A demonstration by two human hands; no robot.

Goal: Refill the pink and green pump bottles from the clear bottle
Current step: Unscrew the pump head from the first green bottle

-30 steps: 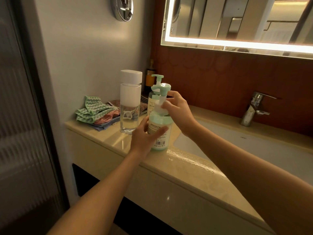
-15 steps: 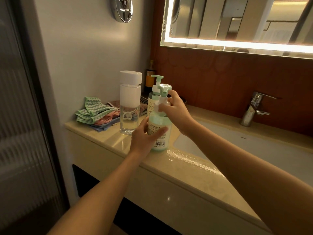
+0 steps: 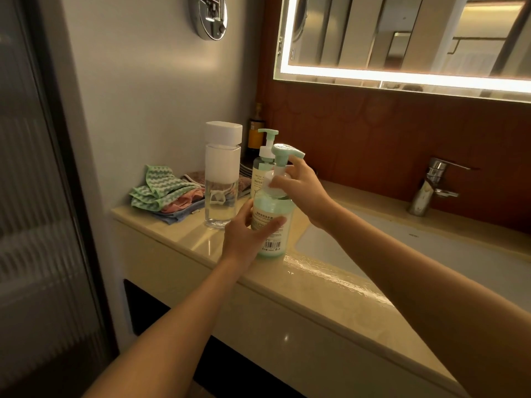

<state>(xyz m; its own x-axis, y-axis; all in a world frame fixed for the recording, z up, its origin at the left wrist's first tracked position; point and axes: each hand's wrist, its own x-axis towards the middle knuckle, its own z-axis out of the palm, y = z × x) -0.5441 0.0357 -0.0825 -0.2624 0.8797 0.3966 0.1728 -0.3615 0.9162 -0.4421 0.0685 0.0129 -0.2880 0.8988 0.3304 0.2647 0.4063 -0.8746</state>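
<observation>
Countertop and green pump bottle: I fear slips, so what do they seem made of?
The countertop looks like polished beige stone or a lookalike; it reflects light glossily. The green pump bottle is likely translucent plastic; its liquid shows through.

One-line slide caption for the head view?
Left hand holds the green pump bottle on the counter while the right hand grips its pump collar.
</observation>
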